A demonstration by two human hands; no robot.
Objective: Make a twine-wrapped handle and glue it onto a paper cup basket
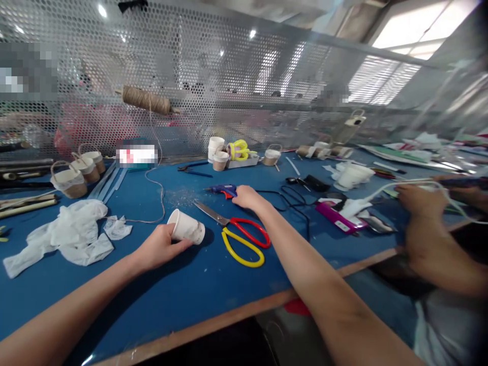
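A white paper cup (187,227) lies tipped on its side in my left hand (160,245), its mouth facing left and a brownish mark near its base. My right hand (246,197) is closed round a blue glue gun (224,189) with a red trigger, which rests low over the blue table, nozzle to the left. Between my arms lie scissors (229,222) with one red and one yellow handle, blades pointing up and left. White lacy fabric (76,231) is heaped left of the cup, with twine running beside it.
Behind stands a perforated metal screen with a twine spool (146,100) on it. Small handled baskets (68,182) stand at the left, pliers (194,169) at the back. A black cord (292,201) trails right towards a purple packet (339,217). A co-worker's hands (421,201) are at the right.
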